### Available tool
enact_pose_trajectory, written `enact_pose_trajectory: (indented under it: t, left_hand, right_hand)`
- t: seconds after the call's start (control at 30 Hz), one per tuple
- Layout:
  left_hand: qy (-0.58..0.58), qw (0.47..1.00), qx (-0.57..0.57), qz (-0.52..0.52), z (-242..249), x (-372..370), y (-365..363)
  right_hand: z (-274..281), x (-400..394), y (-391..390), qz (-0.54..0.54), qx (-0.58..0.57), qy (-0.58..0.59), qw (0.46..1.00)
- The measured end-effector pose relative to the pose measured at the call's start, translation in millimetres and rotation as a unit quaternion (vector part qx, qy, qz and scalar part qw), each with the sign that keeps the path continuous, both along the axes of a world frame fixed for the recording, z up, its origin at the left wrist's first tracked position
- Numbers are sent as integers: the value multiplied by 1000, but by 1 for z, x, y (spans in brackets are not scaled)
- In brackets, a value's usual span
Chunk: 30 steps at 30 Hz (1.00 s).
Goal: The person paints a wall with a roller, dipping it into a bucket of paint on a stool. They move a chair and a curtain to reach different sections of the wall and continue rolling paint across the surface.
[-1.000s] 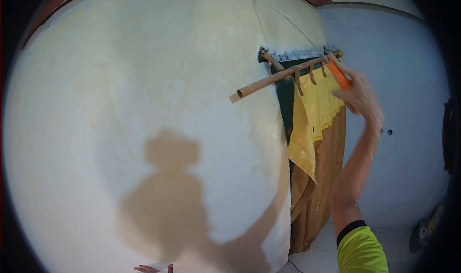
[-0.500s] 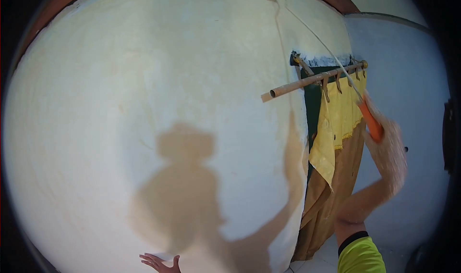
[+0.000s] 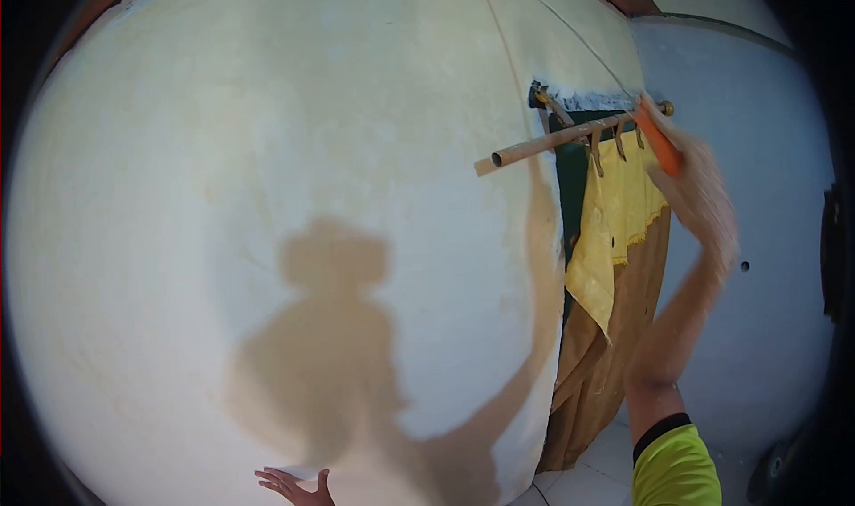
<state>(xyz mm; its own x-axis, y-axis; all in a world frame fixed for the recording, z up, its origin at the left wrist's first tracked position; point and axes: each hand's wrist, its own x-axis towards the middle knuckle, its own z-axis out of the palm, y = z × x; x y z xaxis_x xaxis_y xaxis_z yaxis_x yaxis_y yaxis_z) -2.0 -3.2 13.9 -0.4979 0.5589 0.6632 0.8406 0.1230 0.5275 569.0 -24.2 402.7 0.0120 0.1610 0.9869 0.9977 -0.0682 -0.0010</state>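
Since the prev. frame, R hand [image 3: 699, 190] and roller [image 3: 655, 134] have risen to rod [image 3: 543, 141] level; the roller's head has left view at top. R hand, the nearer: closed round the orange grip [image 3: 664, 152]. Long axis: from R hand up and L, before the wall [image 3: 401, 194]. L hand [image 3: 298, 488], low, well L of R hand: open, fingers spread; wall contact unclear.
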Motion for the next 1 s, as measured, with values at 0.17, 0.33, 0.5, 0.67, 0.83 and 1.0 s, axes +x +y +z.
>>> enact_pose_trajectory:
  t: [0.17, 0.33, 0.5, 0.67, 0.83, 1.0]
  left_hand:
    - [37, 999, -21, 34, 5, 7, -1]
    - [-53, 998, 39, 8, 13, 19, -6]
    - [-56, 998, 15, 16, 9, 8, -4]
    - [-49, 998, 19, 18, 9, 6, -3]
    - [-16, 999, -1, 34, 7, 2, -2]
    - [10, 997, 5, 73, 4, -2, -2]
  right_hand:
    - [6, -2, 13, 46, -64, 99, 992]
    - [-22, -46, -30, 82, -136, 214, 964]
    - [-26, -68, 3, 144, -100, 223, 959]
    - [-44, -109, 10, 192, -106, 231, 948]
    - [-53, -157, 26, 263, -117, 230, 930]
    - [-55, -207, 31, 304, -123, 189, 926]
